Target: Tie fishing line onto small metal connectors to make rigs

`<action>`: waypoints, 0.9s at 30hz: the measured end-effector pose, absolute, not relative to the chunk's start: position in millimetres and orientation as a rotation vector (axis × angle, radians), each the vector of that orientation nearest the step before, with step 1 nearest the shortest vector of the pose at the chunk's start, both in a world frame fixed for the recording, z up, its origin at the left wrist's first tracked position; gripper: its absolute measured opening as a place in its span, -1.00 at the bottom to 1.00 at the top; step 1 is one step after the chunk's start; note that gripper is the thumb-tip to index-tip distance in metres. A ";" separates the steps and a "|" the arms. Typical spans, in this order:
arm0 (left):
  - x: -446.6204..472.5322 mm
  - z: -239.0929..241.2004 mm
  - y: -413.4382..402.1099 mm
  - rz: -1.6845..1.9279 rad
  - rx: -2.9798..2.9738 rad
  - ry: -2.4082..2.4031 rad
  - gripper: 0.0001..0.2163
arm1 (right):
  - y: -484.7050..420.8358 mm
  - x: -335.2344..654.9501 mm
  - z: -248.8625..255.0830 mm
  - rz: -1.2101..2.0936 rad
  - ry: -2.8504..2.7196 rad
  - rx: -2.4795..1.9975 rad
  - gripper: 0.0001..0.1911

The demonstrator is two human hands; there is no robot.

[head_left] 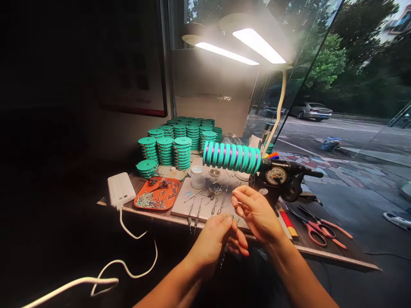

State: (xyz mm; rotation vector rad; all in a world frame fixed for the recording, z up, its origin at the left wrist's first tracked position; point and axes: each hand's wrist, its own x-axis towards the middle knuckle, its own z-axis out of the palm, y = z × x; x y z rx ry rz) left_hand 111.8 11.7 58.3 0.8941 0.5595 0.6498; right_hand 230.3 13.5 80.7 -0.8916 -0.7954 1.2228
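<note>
My left hand point(221, 233) is closed in a pinch in front of the board's near edge. Between its thumb and forefinger a small blue tip shows, and a thin fishing rig point(222, 259) dangles below the fingers. Just above and to the right, my right hand point(253, 209) has thumb and forefinger pinched together; whatever they hold is too fine to make out. Several finished-looking rigs with small grey weights point(198, 209) lie on the pale board point(183, 205) beyond my hands. A row of green foam winding discs point(233, 157) sits on the spindle of a black machine point(279, 175).
An orange tray point(157, 207) holds small metal parts and sleeves. Stacks of green discs point(165, 149) stand behind it. A white power bank point(121, 189) with a cable sits at the left edge. Scissors point(316, 233) and pliers point(337, 229) lie right. A lamp point(257, 45) shines overhead.
</note>
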 end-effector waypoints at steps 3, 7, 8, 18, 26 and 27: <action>109.6 56.3 7.4 0.643 0.857 0.585 -0.72 | 14.2 231.4 80.3 1.217 -0.793 -0.895 -0.77; 105.4 57.5 5.2 0.638 0.822 0.616 -0.74 | 15.8 231.5 80.8 1.214 -0.799 -0.901 -0.76; 104.5 57.9 5.2 0.634 0.817 0.618 -0.74 | 16.0 231.3 80.9 1.213 -0.800 -0.903 -0.76; 102.7 55.1 7.1 0.595 0.791 0.598 -0.73 | 15.4 229.9 80.4 1.215 -0.793 -0.917 -0.74; 98.8 54.8 1.7 0.619 0.752 0.587 -0.75 | 15.9 230.6 81.7 1.203 -0.788 -0.911 -0.75; 98.1 53.4 0.9 0.614 0.751 0.590 -0.76 | 16.1 230.7 81.9 1.202 -0.789 -0.910 -0.75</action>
